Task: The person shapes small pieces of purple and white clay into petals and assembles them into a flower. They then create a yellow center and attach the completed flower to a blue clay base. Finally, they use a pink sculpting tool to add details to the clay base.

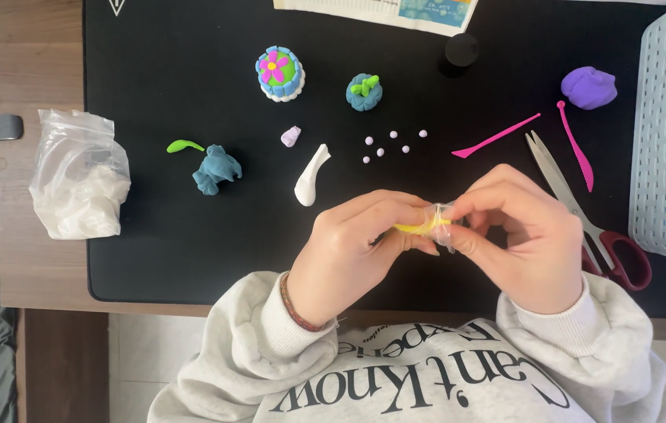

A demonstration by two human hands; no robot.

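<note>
head view: left hand (356, 243) and right hand (529, 239) both pinch a yellow clay strip (421, 227) in clear wrap, fingers closed on it; scissors (576, 204) at three o'clock.

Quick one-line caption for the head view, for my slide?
Both hands, left hand and right hand, pinch yellow clay in clear wrap above a black mat.

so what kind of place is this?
Likely a home craft desk for clay modelling. A black mat covers a wooden table, with small clay figures such as a flower cake, pink sculpting tools and scissors. Both hands pinch a yellow clay piece.
</note>
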